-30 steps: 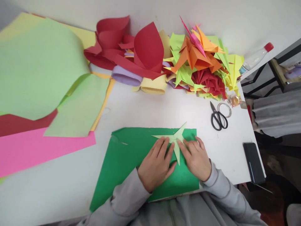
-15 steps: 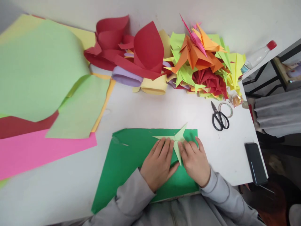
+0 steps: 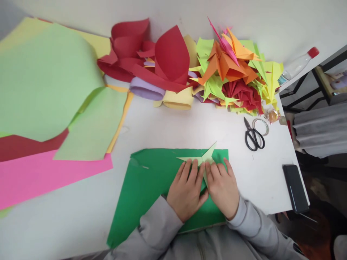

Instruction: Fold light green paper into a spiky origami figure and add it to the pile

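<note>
on the dark green sheet [image 3: 151, 180] at the tabletop's [image 3: 189, 126] near edge, the left hand [image 3: 187, 189] and right hand [image 3: 221, 186] lie flat, fingers pressing a pale green folded paper [image 3: 202, 159]. black scissors [image 3: 253, 134] lie to the right.

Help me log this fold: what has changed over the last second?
Both hands closed in on the light green folded piece: the left hand slid right and the right hand slid left, so they now meet and cover its lower point. Both still press it flat on the dark green sheet. Scissors and phone stayed put.
</note>
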The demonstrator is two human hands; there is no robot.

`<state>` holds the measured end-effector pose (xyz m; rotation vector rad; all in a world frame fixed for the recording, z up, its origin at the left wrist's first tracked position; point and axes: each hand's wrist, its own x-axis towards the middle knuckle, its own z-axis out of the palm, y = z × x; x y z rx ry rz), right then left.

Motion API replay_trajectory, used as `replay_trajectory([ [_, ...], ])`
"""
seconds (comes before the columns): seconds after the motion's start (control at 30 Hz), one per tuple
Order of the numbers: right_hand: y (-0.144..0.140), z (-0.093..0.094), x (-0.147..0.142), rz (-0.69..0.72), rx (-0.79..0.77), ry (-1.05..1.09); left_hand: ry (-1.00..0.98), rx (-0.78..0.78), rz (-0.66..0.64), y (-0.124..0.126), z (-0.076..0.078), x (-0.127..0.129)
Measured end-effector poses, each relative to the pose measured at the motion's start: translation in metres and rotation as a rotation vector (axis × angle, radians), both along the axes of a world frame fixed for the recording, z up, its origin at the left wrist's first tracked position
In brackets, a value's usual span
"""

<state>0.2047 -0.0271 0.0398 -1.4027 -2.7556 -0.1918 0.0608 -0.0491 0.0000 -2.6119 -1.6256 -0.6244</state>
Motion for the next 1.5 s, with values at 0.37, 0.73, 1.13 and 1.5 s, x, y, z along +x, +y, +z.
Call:
replay_trajectory([
  [0.37, -0.004, 0.0, -0.003, -0.055, 0.013, -0.017, -0.042, -0.04, 0.04, -0.002, 0.001, 0.001],
  [0.73, -0.003, -0.002, 0.0, -0.044, 0.018, -0.013, 0.013, 0.039, 0.174, -0.006, 0.004, 0.001],
  [1.13, -0.004, -0.001, 0.0, -0.051, 0.012, 0.0, 0.042, -0.098, 0.146, -0.005, 0.004, -0.008],
  [1.5, -0.003, -0.002, 0.003, -0.046, 0.03, -0.002, 0.035, 0.018, 0.198, -0.005, 0.003, -0.013],
])
